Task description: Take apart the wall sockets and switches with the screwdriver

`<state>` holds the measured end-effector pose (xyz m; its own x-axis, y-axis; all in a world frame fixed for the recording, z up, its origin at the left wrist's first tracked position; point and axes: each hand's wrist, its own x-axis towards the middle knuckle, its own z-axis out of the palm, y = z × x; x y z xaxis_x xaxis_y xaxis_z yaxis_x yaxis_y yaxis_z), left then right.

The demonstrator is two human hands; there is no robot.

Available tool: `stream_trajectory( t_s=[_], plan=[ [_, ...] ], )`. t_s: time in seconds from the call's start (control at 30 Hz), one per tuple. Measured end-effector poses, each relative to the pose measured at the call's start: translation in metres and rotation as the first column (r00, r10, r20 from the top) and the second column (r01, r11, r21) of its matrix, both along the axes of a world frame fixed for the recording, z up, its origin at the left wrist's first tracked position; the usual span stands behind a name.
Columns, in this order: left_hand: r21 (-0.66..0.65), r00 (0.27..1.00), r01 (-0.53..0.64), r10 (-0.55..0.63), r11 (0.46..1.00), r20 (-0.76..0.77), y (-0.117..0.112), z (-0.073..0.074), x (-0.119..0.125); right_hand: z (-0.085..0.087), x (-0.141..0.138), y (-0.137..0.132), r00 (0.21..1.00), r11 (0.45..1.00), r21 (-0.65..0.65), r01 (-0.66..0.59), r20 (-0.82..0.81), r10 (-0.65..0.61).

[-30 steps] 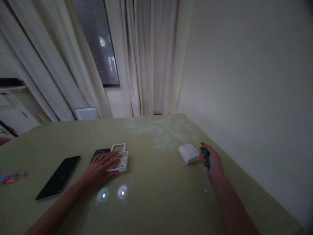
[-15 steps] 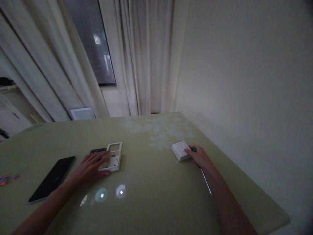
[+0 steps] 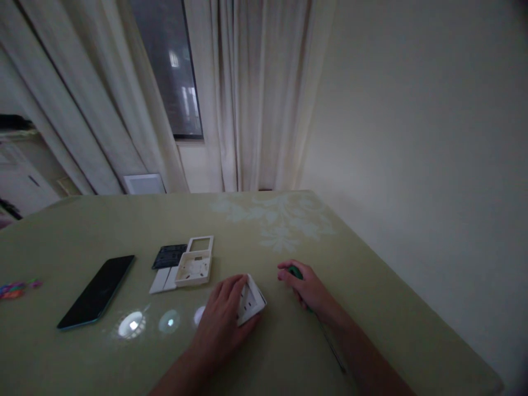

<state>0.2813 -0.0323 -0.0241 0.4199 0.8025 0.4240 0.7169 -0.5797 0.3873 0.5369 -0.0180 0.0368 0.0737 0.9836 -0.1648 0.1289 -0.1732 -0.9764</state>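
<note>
My left hand point(image 3: 220, 319) is wrapped over a white wall socket point(image 3: 251, 301) near the middle of the table, its slotted face up and the hand covering its left part. In my right hand point(image 3: 315, 291), just right of the socket and apart from it, is a screwdriver point(image 3: 295, 271) with a green handle. Its metal shaft points back toward me, along the forearm. Left of the socket lie an open white back box point(image 3: 193, 269), a white frame point(image 3: 211, 247), a dark panel point(image 3: 169, 255) and white switch-like plates point(image 3: 162, 280).
A dark tablet or large phone point(image 3: 98, 291) lies on the left of the green table point(image 3: 256, 363). Small colourful items point(image 3: 16, 289) sit at the far left. A wall point(image 3: 412, 137) runs along the right side, and curtains point(image 3: 264, 99) hang behind the table.
My left hand has left the open back box and now grips the socket. The socket has moved left and nearer to me. My right hand has let it go and keeps the screwdriver.
</note>
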Motion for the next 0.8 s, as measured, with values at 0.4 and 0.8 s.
stream_trajectory(
  t_s=[0.4, 0.8],
  plan=[
    [0.069, 0.972, -0.016, 0.031, 0.998, -0.232, 0.067, 0.063, 0.000, -0.002, 0.001, 0.015, 0.988, 0.993, 0.042, 0.108, -0.116, -0.102],
    [-0.063, 0.861, -0.084, 0.040, 0.994, -0.506, 0.164, 0.056, 0.017, -0.015, 0.011, 0.022, 0.984, 0.989, 0.064, 0.133, -0.131, -0.124]
  ],
)
